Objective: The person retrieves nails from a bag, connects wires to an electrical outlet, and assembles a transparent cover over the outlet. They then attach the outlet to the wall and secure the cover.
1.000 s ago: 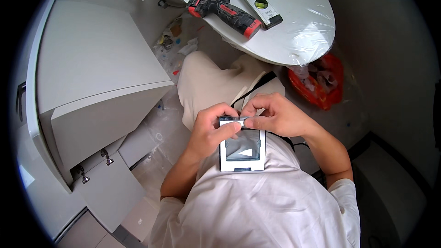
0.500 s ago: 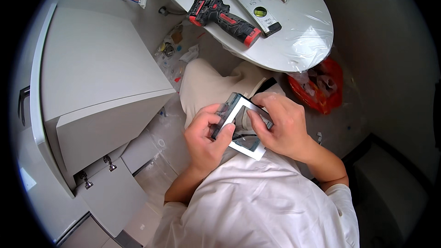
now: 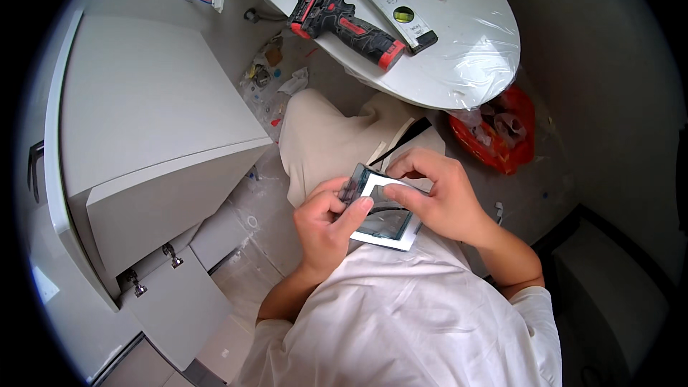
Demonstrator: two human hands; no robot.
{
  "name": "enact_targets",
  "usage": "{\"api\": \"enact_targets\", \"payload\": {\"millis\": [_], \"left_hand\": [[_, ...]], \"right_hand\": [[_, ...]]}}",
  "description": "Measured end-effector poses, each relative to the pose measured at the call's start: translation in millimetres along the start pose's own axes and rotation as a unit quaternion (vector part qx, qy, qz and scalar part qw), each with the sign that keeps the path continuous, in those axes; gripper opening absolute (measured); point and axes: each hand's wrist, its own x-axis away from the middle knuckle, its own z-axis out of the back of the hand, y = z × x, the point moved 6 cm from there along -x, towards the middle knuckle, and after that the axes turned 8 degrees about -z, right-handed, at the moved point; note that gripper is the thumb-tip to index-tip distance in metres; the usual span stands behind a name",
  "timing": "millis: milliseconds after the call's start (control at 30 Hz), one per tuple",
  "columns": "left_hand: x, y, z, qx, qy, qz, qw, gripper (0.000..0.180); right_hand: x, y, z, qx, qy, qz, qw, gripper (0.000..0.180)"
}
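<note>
Cabinet [image 3: 165, 100] at far left, then left hand [image 3: 321, 223] clamped on left edge of white-rimmed frame [image 3: 394, 241], held tilted at waist, right hand [image 3: 446, 201] gripping its upper right part, red bag [image 3: 512, 140] beyond.

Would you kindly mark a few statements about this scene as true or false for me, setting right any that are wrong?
1. The left hand and right hand both hold the frame. True.
2. The drill and level rest on the white top. True.
3. The level lies on top of the drill. False: it lies beside the drill.
4. The bag is red. True.
5. The left hand grips the drill. False: neither hand touches the drill.
</note>
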Motion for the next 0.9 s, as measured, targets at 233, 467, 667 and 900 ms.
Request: {"api": "enact_targets", "payload": {"millis": [233, 467, 667, 900], "left_hand": [[-3, 1, -3, 0.140, 0.100, -0.008, 0.985, 0.036], [-3, 0, -13, 0.129, 0.015, 0.144, 0.981, 0.041], [4, -2, -15, 0.114, -0.054, 0.126, 0.984, 0.034], [15, -11, -9, 0.056, -0.105, 0.114, 0.986, 0.043]], "right_hand": [[6, 27, -6, -0.303, -0.119, -0.145, 0.934, 0.063], [12, 14, -1, -0.103, 0.046, 0.000, 0.994, 0.042], [16, 13, 1, -0.029, 0.031, 0.018, 0.999, 0.027], [30, -5, 2, 0.049, 0.076, 0.082, 0.992, 0.023]]}}
